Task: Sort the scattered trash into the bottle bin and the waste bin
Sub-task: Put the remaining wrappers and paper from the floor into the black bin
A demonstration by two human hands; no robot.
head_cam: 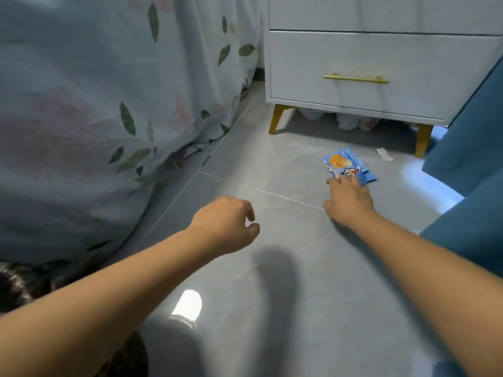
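While neither bin is showing, the right hand (349, 201) is reaching, fingers spread, onto the blue snack wrapper (347, 165) lying on the floor (272, 268); the left hand (226, 225) is hanging loosely curled, empty; a paper scrap (384, 154) is waiting beyond.

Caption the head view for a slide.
Right hand reaches a blue snack wrapper on the floor by a nightstand.

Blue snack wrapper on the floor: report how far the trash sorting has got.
Done: nothing can be confirmed, since neither bin is in view. In hand: the right hand reaches the blue snack wrapper, fingertips at its near edge, not yet lifted; the left hand hangs empty. Left: the wrapper, and a small white paper scrap by the nightstand leg.
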